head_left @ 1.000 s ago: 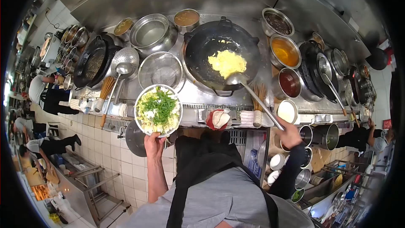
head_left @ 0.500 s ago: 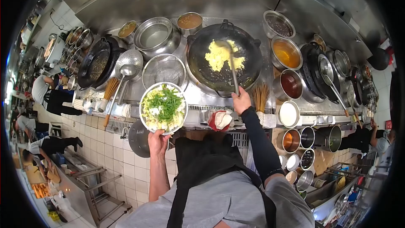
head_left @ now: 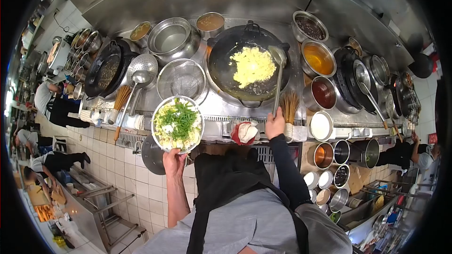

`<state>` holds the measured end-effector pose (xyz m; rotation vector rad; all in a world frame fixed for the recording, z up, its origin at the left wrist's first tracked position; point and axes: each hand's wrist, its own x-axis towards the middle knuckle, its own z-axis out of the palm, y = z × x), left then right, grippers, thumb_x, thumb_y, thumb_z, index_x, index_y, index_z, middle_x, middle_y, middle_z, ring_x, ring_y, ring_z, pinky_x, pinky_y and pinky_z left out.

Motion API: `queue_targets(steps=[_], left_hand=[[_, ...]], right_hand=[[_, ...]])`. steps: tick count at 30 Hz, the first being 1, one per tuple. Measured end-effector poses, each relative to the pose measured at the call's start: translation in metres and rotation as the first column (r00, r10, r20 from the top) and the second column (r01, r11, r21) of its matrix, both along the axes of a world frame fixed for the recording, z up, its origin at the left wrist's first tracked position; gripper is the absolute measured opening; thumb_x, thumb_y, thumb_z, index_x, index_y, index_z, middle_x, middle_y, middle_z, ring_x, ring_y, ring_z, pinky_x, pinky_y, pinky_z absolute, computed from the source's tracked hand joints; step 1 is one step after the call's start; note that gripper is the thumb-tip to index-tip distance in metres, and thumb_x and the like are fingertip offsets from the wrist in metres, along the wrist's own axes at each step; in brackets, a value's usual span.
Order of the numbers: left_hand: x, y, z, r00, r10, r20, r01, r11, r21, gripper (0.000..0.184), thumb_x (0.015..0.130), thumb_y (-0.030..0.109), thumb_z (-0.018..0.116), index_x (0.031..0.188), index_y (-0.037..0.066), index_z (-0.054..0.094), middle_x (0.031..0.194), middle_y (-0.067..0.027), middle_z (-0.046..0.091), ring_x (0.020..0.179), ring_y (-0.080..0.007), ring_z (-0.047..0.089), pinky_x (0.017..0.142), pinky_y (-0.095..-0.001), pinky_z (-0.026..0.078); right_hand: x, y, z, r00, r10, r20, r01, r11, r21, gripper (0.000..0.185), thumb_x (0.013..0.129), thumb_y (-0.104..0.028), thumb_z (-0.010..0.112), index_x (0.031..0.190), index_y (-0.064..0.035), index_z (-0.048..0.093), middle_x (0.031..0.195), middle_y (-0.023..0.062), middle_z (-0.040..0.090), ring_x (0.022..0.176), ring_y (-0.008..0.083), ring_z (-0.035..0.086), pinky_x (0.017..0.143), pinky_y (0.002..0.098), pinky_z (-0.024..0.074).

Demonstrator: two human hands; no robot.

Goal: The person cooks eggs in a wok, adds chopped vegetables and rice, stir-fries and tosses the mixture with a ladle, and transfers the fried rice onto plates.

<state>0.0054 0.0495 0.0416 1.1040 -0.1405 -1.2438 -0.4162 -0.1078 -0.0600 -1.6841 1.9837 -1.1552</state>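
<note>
My left hand [head_left: 174, 161] grips the near rim of a bowl [head_left: 201, 137] heaped with chopped greens [head_left: 180, 121] and pale shredded food. The bowl is held over the front edge of the stove. My right hand [head_left: 275, 124] is closed round the handle of a ladle [head_left: 279, 73], whose head lies at the right inner side of a black wok [head_left: 221, 70]. Yellow scrambled egg [head_left: 254, 67] sits in the wok's middle, left of the ladle and apart from it. A wire strainer [head_left: 181, 79] rests just behind the bowl.
A perforated skimmer [head_left: 142, 68] and a bamboo brush [head_left: 122, 98] lie to the left. Right of the wok stand another bamboo brush [head_left: 289, 106] and pots of orange liquid [head_left: 318, 59] and red sauce [head_left: 323, 94]. A white cloth [head_left: 247, 132] sits at the front edge. Co-workers stand farther off.
The ladle has moved from over the egg to the wok's right side, with my right hand drawn back and right. The egg now lies in a more compact patch. The bowl has shifted slightly nearer me.
</note>
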Motion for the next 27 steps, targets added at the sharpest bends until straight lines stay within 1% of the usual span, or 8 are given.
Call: queue_targets(steps=[1, 3, 6, 10, 17, 20, 26, 27], left_hand=[[0.000, 0.001, 0.000, 1.000, 0.003, -0.001, -0.003, 1.000, 0.001, 0.045, 0.090, -0.004, 0.060, 0.135, -0.011, 0.057, 0.118, -0.0184, 0.073, 0.088, -0.0272, 0.077, 0.066, -0.0331, 0.070], [-0.001, 0.000, 0.000, 1.000, 0.008, -0.002, -0.008, 1.000, 0.002, 0.045, 0.090, -0.004, 0.060, 0.135, -0.011, 0.057, 0.117, -0.0183, 0.073, 0.087, -0.0271, 0.078, 0.066, -0.0331, 0.070], [-0.003, 0.001, 0.006, 1.000, -0.002, 0.005, 0.002, 1.000, 0.012, 0.045, 0.090, -0.004, 0.060, 0.135, -0.010, 0.056, 0.117, -0.0180, 0.073, 0.087, -0.0266, 0.077, 0.066, -0.0334, 0.070], [0.001, 0.005, -0.003, 0.999, -0.040, 0.005, 0.041, 0.999, -0.017, 0.045, 0.090, -0.004, 0.062, 0.134, -0.006, 0.058, 0.116, -0.0150, 0.073, 0.092, -0.0250, 0.077, 0.067, -0.0330, 0.070], [0.002, 0.004, -0.007, 0.999, -0.044, 0.017, 0.044, 0.999, 0.005, 0.044, 0.090, -0.003, 0.062, 0.134, -0.007, 0.058, 0.115, -0.0155, 0.073, 0.091, -0.0251, 0.077, 0.067, -0.0327, 0.069], [-0.001, 0.001, -0.004, 1.000, -0.027, 0.000, 0.027, 1.000, 0.005, 0.045, 0.089, -0.004, 0.061, 0.134, -0.009, 0.058, 0.114, -0.0167, 0.073, 0.087, -0.0257, 0.077, 0.065, -0.0331, 0.069], [-0.001, 0.002, -0.006, 1.000, -0.012, 0.006, 0.012, 1.000, 0.008, 0.045, 0.089, -0.005, 0.061, 0.133, -0.010, 0.058, 0.114, -0.0175, 0.073, 0.086, -0.0263, 0.077, 0.064, -0.0332, 0.069], [0.001, 0.003, -0.007, 1.000, -0.018, 0.012, 0.018, 1.000, 0.006, 0.045, 0.088, -0.005, 0.061, 0.133, -0.010, 0.058, 0.114, -0.0175, 0.073, 0.086, -0.0264, 0.077, 0.064, -0.0334, 0.069]], right_hand=[[0.017, 0.002, 0.015, 0.990, -0.047, 0.136, 0.029, 0.991, 0.129, 0.049, 0.102, -0.014, 0.066, 0.146, 0.0030, 0.053, 0.085, 0.0142, 0.068, 0.058, 0.0172, 0.064, 0.045, 0.0356, 0.0487], [0.026, 0.011, 0.084, 0.580, -0.196, 0.790, -0.239, 0.886, 0.396, 0.026, 0.105, -0.015, 0.064, 0.127, -0.0037, 0.057, 0.077, 0.0045, 0.059, 0.053, 0.0120, 0.053, 0.040, 0.0312, 0.0403], [0.001, -0.004, 0.099, 0.202, -0.283, 0.938, -0.373, 0.863, 0.341, 0.025, 0.106, -0.013, 0.062, 0.128, -0.0071, 0.053, 0.073, 0.0001, 0.050, 0.050, 0.0087, 0.048, 0.036, 0.0277, 0.0356], [0.025, -0.044, 0.086, 0.767, -0.128, 0.629, -0.109, 0.940, 0.324, 0.015, 0.106, -0.013, 0.059, 0.116, -0.0042, 0.054, 0.068, 0.0012, 0.051, 0.043, 0.0132, 0.049, 0.035, 0.0348, 0.0379], [0.015, -0.050, 0.125, 0.721, 0.162, 0.674, -0.553, 0.721, 0.417, 0.038, 0.105, -0.012, 0.059, 0.141, 0.0002, 0.053, 0.068, -0.0001, 0.049, 0.044, 0.0114, 0.046, 0.038, 0.0320, 0.0388], [-0.003, -0.012, 0.151, 0.533, 0.029, 0.846, -0.676, 0.616, 0.405, 0.037, 0.105, -0.010, 0.061, 0.140, 0.0003, 0.055, 0.071, -0.0010, 0.048, 0.045, 0.0090, 0.044, 0.037, 0.0288, 0.0370], [-0.022, 0.010, 0.130, 0.911, 0.018, 0.412, -0.233, 0.847, 0.478, 0.053, 0.100, -0.014, 0.067, 0.149, 0.0027, 0.053, 0.076, 0.0107, 0.062, 0.054, 0.0181, 0.059, 0.044, 0.0377, 0.0476], [-0.018, 0.010, 0.098, 0.965, 0.088, 0.247, -0.163, 0.939, 0.303, 0.057, 0.097, -0.017, 0.070, 0.148, 0.0046, 0.054, 0.083, 0.0216, 0.068, 0.066, 0.0273, 0.069, 0.062, 0.0436, 0.0562]])
